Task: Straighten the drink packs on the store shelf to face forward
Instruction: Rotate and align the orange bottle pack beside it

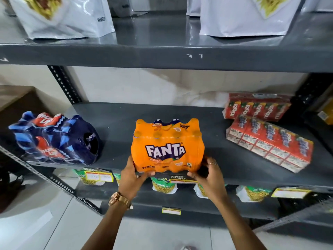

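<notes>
An orange Fanta six-pack stands upright at the front middle of the dark grey shelf, its label facing me. My left hand grips its lower left corner. My right hand holds its lower right corner, a ring on one finger. A dark blue Thums Up pack lies turned sideways at the left. Two red Maaza carton packs sit at the right: the front one lies skewed, the rear one is angled near the wall.
White snack bags stand on the shelf above. Green and yellow noodle packets hang on the shelf below, behind price tags. Perforated metal uprights frame the rack. A pale tiled floor lies beneath.
</notes>
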A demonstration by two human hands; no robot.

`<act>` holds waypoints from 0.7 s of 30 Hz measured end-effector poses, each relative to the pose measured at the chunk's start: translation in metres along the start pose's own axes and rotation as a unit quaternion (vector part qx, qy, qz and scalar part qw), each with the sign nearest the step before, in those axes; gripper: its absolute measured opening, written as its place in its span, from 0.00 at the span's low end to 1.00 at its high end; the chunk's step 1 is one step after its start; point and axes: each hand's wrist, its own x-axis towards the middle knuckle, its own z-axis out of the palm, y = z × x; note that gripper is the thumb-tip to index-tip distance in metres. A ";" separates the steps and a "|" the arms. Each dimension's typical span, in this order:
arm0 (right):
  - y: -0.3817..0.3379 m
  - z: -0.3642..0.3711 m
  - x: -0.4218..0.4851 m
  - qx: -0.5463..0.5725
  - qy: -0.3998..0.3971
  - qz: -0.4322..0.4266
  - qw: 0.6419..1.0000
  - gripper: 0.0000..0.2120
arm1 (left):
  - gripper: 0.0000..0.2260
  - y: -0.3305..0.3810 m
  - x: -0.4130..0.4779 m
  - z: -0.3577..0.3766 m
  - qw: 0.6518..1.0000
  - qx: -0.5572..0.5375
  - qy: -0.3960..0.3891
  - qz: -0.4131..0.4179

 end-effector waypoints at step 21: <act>0.003 0.010 -0.016 -0.053 0.020 -0.034 0.998 0.21 | 0.27 -0.010 -0.004 0.003 0.998 0.041 0.033 0.031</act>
